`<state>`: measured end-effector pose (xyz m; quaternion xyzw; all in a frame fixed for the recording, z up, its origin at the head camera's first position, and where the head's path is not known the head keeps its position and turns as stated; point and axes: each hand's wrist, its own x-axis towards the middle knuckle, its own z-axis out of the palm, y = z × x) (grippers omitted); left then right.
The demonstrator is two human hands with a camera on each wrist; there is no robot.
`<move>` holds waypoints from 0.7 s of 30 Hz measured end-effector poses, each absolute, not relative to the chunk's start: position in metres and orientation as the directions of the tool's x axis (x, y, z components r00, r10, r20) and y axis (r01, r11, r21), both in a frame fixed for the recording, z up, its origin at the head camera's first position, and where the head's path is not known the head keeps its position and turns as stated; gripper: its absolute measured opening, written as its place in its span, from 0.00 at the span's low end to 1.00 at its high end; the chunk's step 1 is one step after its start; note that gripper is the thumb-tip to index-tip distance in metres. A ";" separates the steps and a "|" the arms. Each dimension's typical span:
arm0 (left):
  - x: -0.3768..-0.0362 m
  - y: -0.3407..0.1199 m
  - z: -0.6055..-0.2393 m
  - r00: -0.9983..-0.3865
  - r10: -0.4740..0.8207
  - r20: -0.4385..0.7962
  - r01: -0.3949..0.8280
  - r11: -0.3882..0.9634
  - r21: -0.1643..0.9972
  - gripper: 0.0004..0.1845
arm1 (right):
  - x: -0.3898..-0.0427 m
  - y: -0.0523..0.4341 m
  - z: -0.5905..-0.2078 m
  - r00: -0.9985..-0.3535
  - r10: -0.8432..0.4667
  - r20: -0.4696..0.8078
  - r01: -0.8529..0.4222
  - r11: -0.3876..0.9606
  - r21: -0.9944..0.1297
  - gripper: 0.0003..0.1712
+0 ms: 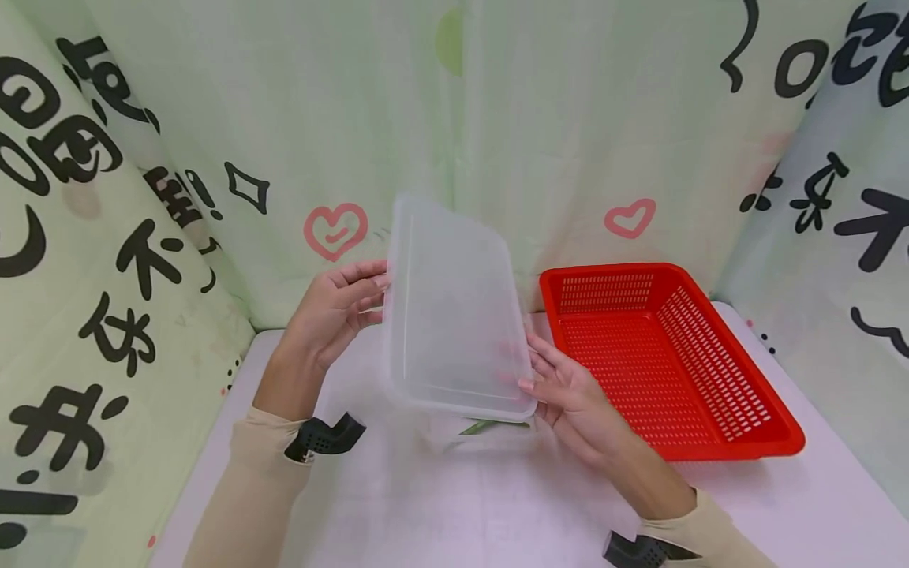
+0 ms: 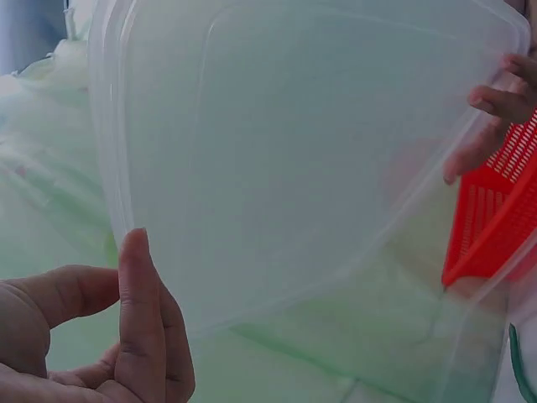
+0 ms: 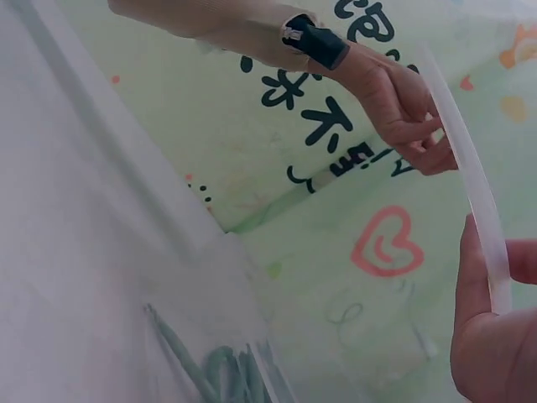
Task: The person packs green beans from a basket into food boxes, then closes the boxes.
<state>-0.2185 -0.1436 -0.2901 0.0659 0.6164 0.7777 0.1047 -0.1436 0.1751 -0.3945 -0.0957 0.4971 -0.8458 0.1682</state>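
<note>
A translucent white plastic lid (image 1: 458, 315) is held up, tilted, between both hands. My left hand (image 1: 341, 312) holds its left edge with thumb and fingertips. At the lower right corner my right hand (image 1: 571, 394) pinches the lid, thumb on the near face and fingers around the edge. Below the lid stands a clear plastic box (image 3: 268, 369), mostly hidden by it in the head view. Long thin green pieces (image 3: 220, 374) lie in the box, and a few green tips (image 1: 490, 426) show under the lid's lower edge.
On the right of the table (image 1: 398, 505) sits a red perforated plastic basket (image 1: 710, 394), close beside my right hand. A pale green curtain (image 1: 497, 118) with black lettering and pink hearts hangs behind and at both sides.
</note>
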 end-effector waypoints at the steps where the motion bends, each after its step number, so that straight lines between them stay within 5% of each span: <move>1: -0.219 -0.146 -0.294 -0.970 0.242 -0.030 -0.082 -0.206 0.975 0.11 | -0.144 0.177 -0.395 -0.924 -0.383 0.005 0.184 -0.455 -0.871 0.45; 8: -0.216 -0.155 -0.322 -0.964 0.257 -0.071 -0.108 -0.132 0.985 0.26 | -0.144 0.185 -0.395 -0.926 -0.376 0.017 0.173 -0.465 -0.868 0.43; 21: -0.184 -0.156 -0.371 -0.905 0.408 -0.120 -0.182 -0.116 0.976 0.29 | -0.136 0.192 -0.399 -0.934 -0.352 -0.052 0.198 -0.393 -0.898 0.44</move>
